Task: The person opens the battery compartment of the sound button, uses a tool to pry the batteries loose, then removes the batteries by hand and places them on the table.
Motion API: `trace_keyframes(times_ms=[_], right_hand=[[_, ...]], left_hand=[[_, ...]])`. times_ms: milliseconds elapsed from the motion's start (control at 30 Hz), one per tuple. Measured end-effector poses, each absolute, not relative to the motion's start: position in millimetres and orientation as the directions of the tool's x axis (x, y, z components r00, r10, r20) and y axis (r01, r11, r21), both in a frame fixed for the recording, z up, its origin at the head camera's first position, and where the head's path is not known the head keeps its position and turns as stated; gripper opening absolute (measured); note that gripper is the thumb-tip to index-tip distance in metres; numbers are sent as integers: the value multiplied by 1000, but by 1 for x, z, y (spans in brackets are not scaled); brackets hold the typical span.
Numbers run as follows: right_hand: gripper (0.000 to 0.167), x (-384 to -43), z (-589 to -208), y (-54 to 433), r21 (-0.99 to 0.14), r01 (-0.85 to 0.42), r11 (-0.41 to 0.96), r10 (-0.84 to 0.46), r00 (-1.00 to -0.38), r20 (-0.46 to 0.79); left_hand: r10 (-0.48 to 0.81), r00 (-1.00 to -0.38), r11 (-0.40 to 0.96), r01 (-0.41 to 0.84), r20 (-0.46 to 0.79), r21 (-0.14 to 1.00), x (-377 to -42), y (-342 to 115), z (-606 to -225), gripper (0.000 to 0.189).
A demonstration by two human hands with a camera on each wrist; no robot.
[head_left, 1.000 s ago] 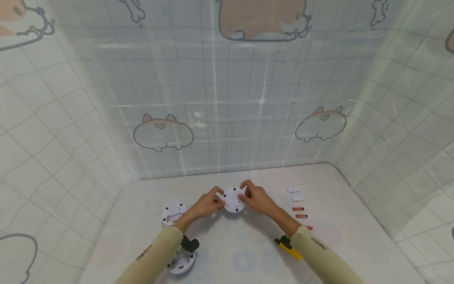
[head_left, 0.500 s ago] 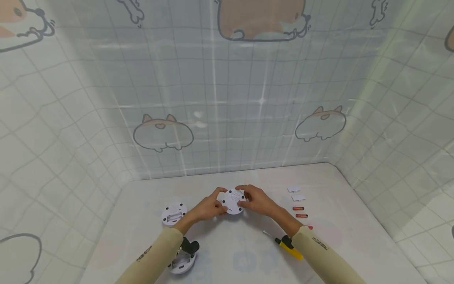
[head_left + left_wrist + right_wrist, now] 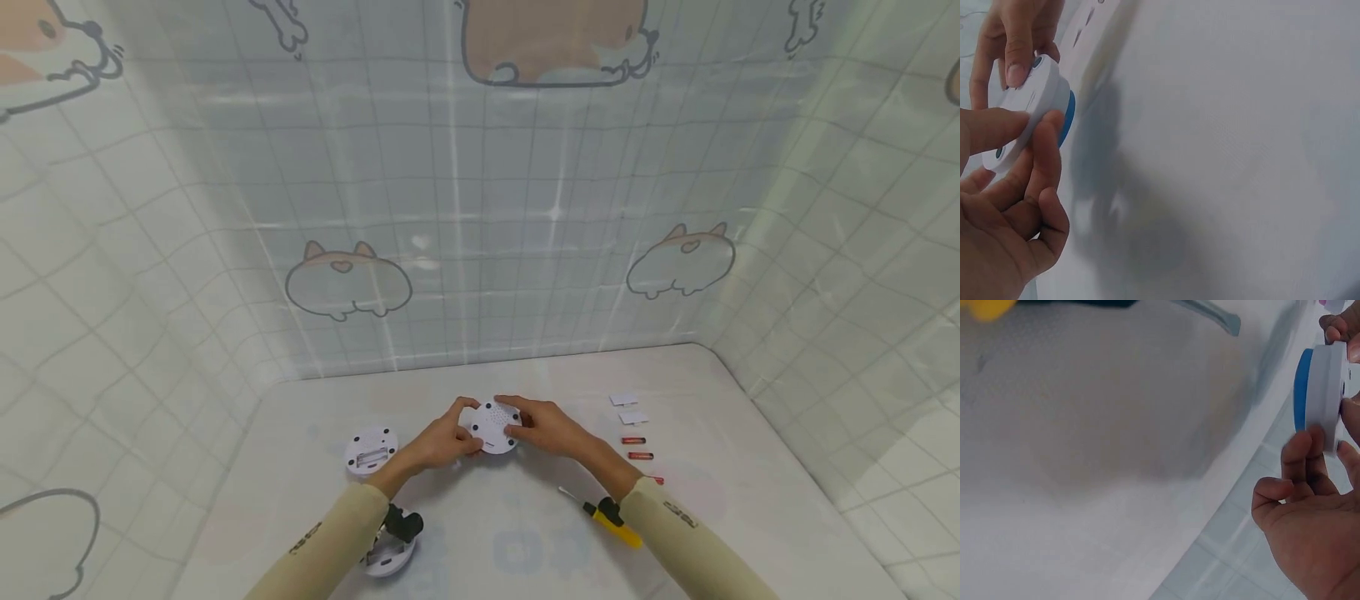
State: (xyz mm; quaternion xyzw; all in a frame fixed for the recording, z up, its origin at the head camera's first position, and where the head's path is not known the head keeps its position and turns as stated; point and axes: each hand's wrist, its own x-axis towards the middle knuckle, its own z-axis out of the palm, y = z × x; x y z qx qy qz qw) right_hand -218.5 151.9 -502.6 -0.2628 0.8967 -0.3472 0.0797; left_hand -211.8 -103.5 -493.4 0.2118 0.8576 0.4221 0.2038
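A round white device [image 3: 495, 427] with dark round feet and a patch of small holes is held up between both hands, that face toward the head camera. Its other side is blue, seen edge-on in both wrist views. My left hand [image 3: 447, 437] pinches the left rim, thumb on the perforated face and fingers [image 3: 1046, 156] curled behind. On the opposite rim, my right hand [image 3: 553, 427] grips with the thumb on the face and fingers [image 3: 1300, 456] at the edge and behind. Much of the blue side is hidden.
To the left lies another round white device [image 3: 362, 462] with an uncovered battery compartment; a third [image 3: 390, 565] is partly behind the left forearm. On the right are two white covers [image 3: 622, 400], red batteries [image 3: 641, 456], and a yellow-black screwdriver [image 3: 618, 531] beside the right sleeve.
Since one second ago the round device has turned between my hands, its feet showing in different places. My right fingers have come down onto its upper rim. Little differs from half a second ago.
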Motion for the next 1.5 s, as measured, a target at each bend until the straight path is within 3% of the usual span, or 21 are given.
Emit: trace_keyframes(times_ms=[400,1000,1300,1500], right_hand=[[55,-217,-505,148,-632,-464,621,-554,-830,65],[53,-215,-508,150,-645,-459,611,-622,-782,-33],[51,-214,-509,151,-631,-481,608,-634,-773,-23],[51,-216,-512,152,-599,-488,635,-617,-787,-12]], left_hand=[[555,-814,595,243,-173,766,-210,-101,-492,70],[507,-839,703,269,-198,658,-200,-95,-493,61],[477,-857,770,301,-194,563,-197,-89,-493,87],[461,-868,806,324,-183,495,-198,-85,-496,95]])
